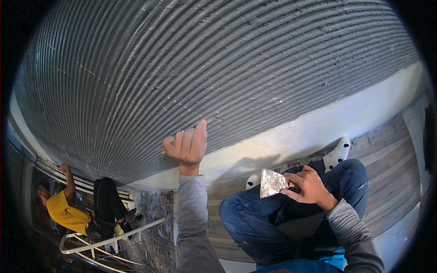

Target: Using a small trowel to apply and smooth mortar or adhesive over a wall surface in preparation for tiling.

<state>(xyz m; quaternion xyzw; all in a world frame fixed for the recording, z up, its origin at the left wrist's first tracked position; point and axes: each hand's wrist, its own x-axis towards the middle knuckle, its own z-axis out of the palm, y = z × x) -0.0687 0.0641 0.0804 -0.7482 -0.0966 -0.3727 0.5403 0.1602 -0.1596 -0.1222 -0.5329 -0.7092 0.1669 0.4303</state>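
In front of me stands a grey wall (236,59) covered with fine parallel ridges, marked here and there with pale scratches. My left hand (186,148) is raised close to its lower part, its fingers curled closed; whatever they may hold is hidden, and I cannot tell whether the hand touches the wall. Over my lap, my right hand (309,185) grips a putty knife (272,183). The knife's broad blade is blotched with white and brown and points left; its handle is mostly covered by my fingers.
A smooth pale band (300,132) runs beneath the ridges, above wood-look floor planks (387,164). My bent legs in jeans (248,218) and a white shoe (337,153) are close to the wall. At left, a person in a yellow shirt (68,214) is beside a white metal frame (114,237).
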